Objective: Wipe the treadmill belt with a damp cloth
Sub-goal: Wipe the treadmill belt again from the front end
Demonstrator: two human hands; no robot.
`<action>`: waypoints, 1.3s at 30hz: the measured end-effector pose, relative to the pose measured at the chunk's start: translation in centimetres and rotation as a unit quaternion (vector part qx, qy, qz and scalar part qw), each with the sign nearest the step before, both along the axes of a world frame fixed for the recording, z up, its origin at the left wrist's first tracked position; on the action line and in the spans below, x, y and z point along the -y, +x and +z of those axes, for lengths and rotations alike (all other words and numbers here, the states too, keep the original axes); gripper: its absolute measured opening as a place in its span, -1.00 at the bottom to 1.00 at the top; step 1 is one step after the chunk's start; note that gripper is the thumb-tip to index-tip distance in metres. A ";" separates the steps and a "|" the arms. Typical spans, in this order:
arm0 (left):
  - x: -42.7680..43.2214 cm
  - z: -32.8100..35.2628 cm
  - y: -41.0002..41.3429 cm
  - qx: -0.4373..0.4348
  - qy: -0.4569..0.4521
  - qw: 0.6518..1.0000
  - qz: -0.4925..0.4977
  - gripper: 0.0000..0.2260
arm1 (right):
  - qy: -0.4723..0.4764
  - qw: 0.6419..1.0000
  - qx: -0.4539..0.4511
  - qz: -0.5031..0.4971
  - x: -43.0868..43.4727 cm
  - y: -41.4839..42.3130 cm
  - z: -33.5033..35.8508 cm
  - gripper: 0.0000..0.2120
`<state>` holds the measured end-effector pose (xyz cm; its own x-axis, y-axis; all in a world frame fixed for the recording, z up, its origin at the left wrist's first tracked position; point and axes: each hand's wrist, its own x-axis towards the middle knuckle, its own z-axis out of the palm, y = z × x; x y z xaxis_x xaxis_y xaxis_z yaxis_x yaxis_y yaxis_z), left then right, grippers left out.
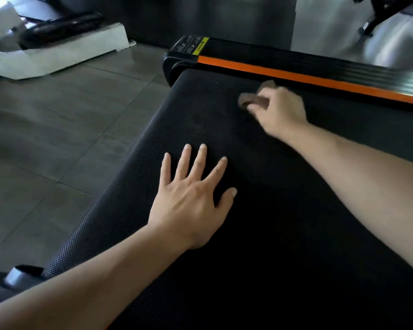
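Note:
A black textured treadmill belt (284, 186) fills the middle and lower right of the head view. My right hand (281, 110) grips a small brown cloth (250, 98) bunched under its fingers, pressed on the belt near the far edge beside the orange side stripe (296, 73). My left hand (191, 194) lies flat on the belt closer to me, fingers spread and straight, holding nothing.
A black side rail (320, 59) with a yellow warning label (199, 45) runs along the belt's far side. Grey floor tiles (69, 129) lie to the left. White foam packaging (65, 53) sits at the back left; a black chair base (377, 17) stands at the top right.

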<state>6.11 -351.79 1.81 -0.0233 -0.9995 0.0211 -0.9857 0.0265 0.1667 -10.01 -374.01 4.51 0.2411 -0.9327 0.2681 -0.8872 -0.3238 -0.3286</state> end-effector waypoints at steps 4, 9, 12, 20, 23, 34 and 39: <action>0.0 0.0 0.0 -0.004 -0.002 1.000 0.000 -0.35 | 0.022 0.986 0.046 -0.159 5.8 0.6 1.1 -0.73; 0.1 0.0 0.0 -0.002 0.004 1.000 0.001 -0.36 | 0.027 0.999 0.039 0.005 3.7 2.0 -0.6 -0.75; 0.1 -0.1 0.1 -0.005 0.004 1.000 -0.001 -0.36 | 0.003 0.998 -0.021 -0.064 5.5 0.8 0.5 -0.73; 0.1 0.2 -0.1 -0.003 0.007 1.000 0.004 -0.35 | 0.033 0.997 0.008 -0.066 2.3 -3.9 0.1 -0.78; 0.1 0.2 -0.1 -0.005 0.010 1.000 0.007 -0.34 | 0.037 0.993 -0.006 -0.116 3.1 -5.6 1.2 -0.80; 0.2 0.2 -0.1 -0.005 0.012 1.000 0.013 -0.33 | 0.023 0.998 -0.040 -0.052 -2.4 -7.3 0.9 -0.75; 0.2 0.1 0.0 -0.013 0.008 1.000 0.012 -0.32 | 0.018 0.992 0.016 -0.124 -4.2 -5.6 1.0 -0.76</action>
<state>6.12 -351.99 1.89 0.0020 -1.0000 0.0054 -0.9812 -0.0009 0.1929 -15.60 -369.84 5.53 -0.0059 -0.9715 0.2371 -0.9268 -0.0837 -0.3661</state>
